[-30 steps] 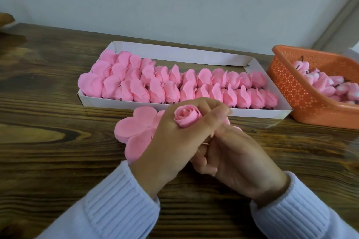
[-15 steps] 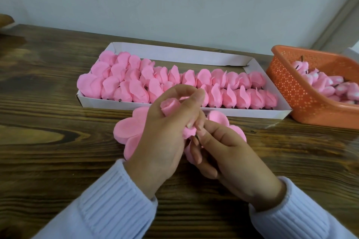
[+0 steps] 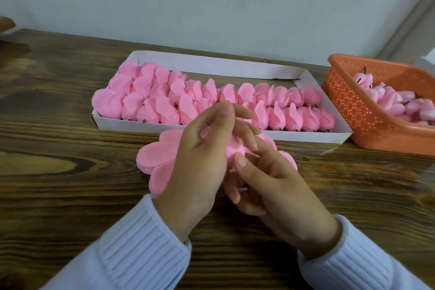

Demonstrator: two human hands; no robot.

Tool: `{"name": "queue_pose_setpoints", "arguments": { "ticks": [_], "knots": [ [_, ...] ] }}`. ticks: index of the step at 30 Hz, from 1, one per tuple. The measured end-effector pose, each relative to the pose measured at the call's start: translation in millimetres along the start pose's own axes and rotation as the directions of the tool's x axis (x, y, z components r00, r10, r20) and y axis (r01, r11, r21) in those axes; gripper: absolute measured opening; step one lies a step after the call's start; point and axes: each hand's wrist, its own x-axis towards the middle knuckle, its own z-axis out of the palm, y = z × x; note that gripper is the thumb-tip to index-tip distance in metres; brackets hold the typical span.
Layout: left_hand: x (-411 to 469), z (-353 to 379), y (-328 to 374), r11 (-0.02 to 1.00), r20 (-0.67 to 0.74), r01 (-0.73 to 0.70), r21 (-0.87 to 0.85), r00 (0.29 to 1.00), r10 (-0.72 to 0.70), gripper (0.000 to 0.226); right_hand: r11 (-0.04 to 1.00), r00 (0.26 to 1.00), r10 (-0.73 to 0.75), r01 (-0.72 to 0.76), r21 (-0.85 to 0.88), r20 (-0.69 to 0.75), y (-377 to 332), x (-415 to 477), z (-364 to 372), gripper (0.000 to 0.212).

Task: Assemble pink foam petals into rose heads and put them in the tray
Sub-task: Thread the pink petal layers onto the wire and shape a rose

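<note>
head view: the left hand (image 3: 200, 160) and the right hand (image 3: 277, 186) meet over the desk (image 3: 58, 195), just in front of the tray (image 3: 141, 125). the foam petals (image 3: 160, 155) are held between them. the left hand grasps the flower from the left, its thumb raised and its fingers bent over the middle of the pink foam. the right hand grasps it from the right, with the thumb pressed on the foam and the fingers curled beneath. round petal lobes fan out to the left of the left hand, and one more shows past the right hand's knuckles. the centre of the piece is mostly hidden by the fingers, so how far it is rolled cannot be told.

the white cardboard tray lies behind the hands and is packed with rows of finished rose heads (image 3: 261, 96) on their sides. the left thumb and fingertips overlap the front row in this view; whether they touch it cannot be told. an orange basket (image 3: 353, 110) stands at the right, just beside the tray's right end, with pink buds (image 3: 388, 101) in it, some with dark stems. pale ribbed sleeves (image 3: 141, 249) cover both wrists. a plain pale wall (image 3: 211, 7) rises behind the desk.
</note>
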Motion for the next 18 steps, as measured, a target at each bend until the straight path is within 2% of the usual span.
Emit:
{"name": "queue_pose_setpoints", "arguments": {
  "ticks": [2, 5, 7, 9, 14, 18],
  "knots": [
    [-2.1, -0.8, 0.4, 0.999, 0.079, 0.02, 0.047, 0.997, -0.024, 0.013, 0.999, 1.0, -0.013, 0.014, 0.043, -0.009, -0.8, 0.6, 0.1, 0.015],
    [-4.0, -1.9, -0.8, 0.983, 0.181, 0.14, 0.12, 0.97, -0.161, 0.032, 0.995, 1.0, -0.01, 0.009, 0.104, 0.011, -1.4, 1.3, -2.3, 0.027],
    [-6.6, 0.4, 1.3, 0.964, 0.215, 0.233, 0.124, 0.942, -0.256, 0.029, 0.995, 1.0, 0.021, -0.022, 0.096, 0.012, -1.1, 1.1, -3.4, 0.034],
    [-6.9, 2.3, 4.5, 0.964, 0.237, 0.251, 0.087, 0.935, -0.265, 0.025, 0.996, 0.999, 0.045, -0.046, 0.074, 0.02, -1.4, 1.2, -2.9, 0.037],
    [-3.4, 2.5, 4.5, 0.982, 0.08, 0.172, 0.08, 0.981, -0.178, 0.034, 0.996, 0.998, 0.027, -0.032, 0.082, 0.065, -2.7, -0.1, 0.7, 0.018],
    [-4.9, 3.4, 5.2, 0.974, 0.067, 0.214, 0.077, 0.973, -0.22, 0.027, 0.997, 0.998, 0.048, -0.051, 0.058, 0.046, -1.4, -0.2, 2.0, 0.031]
  ]
}}
